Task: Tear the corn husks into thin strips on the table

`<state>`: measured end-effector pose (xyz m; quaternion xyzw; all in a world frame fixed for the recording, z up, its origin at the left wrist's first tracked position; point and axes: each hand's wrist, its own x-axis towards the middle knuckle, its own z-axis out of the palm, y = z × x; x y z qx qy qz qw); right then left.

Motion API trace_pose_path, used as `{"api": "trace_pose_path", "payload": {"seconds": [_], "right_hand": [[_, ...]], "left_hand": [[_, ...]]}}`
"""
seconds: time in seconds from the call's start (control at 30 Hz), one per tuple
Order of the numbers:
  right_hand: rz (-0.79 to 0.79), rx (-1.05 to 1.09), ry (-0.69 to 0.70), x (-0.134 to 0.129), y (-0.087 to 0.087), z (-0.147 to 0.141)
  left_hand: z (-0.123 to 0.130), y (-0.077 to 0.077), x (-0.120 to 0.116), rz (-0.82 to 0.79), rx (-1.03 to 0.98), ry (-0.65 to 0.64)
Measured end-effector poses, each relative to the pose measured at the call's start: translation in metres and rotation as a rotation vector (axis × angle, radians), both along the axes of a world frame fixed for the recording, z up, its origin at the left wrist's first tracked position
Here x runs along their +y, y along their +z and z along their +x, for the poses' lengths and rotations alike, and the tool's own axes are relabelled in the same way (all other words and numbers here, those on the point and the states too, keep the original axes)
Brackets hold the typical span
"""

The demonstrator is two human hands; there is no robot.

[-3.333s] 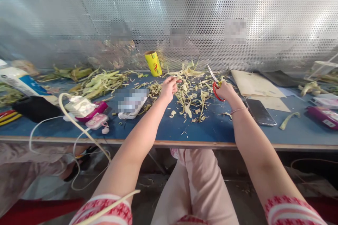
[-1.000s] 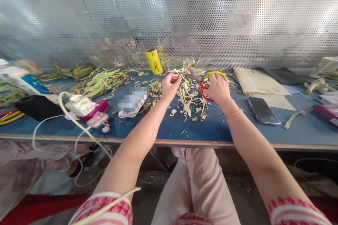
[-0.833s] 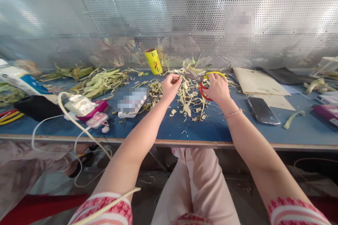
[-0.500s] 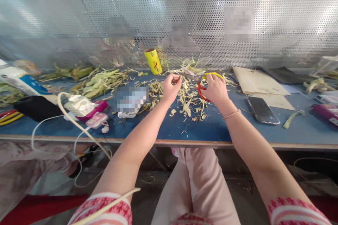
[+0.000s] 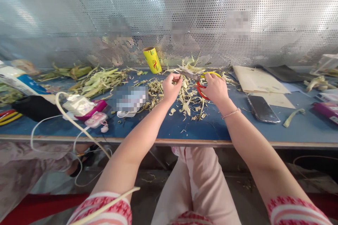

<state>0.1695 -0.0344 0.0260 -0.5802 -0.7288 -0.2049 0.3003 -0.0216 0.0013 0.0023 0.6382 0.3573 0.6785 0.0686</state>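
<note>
My right hand (image 5: 216, 86) is wrapped around a pair of scissors (image 5: 194, 76) with one yellow and one red handle. The blades point left, and their tips are close to the fingers of my left hand (image 5: 171, 87). Those fingers are pinched together; what sits between them is too small and too covered to make out. Beneath and between both hands lies a scatter of pale green, shredded plant scraps (image 5: 186, 107) on the blue tabletop (image 5: 169, 130).
A yellow tube (image 5: 152, 60) stands tilted behind my left hand. Long pale stalks (image 5: 105, 81) are heaped to the left, near a pink-and-white charger (image 5: 89, 108) with cables. At right lie a phone (image 5: 262, 109) and brown cardboard (image 5: 260, 81). A perforated metal panel (image 5: 174, 7) closes the back.
Both hands stay almost in place, and the scissors keep about the same pose. The view has shifted very slightly.
</note>
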Motion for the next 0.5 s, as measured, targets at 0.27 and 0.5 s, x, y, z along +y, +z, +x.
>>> {"api": "trace_pose_path", "payload": {"seconds": [0.27, 0.5], "right_hand": [[-0.084, -0.008, -0.028, -0.0061, 0.0055, -0.0023], [-0.156, -0.026, -0.055, -0.0071, 0.0081, -0.0016]], "left_hand": [[0.0010, 0.0009, -0.0022, 0.045, 0.014, 0.045], [0.0007, 0.0012, -0.0020, 0.034, 0.027, 0.039]]}}
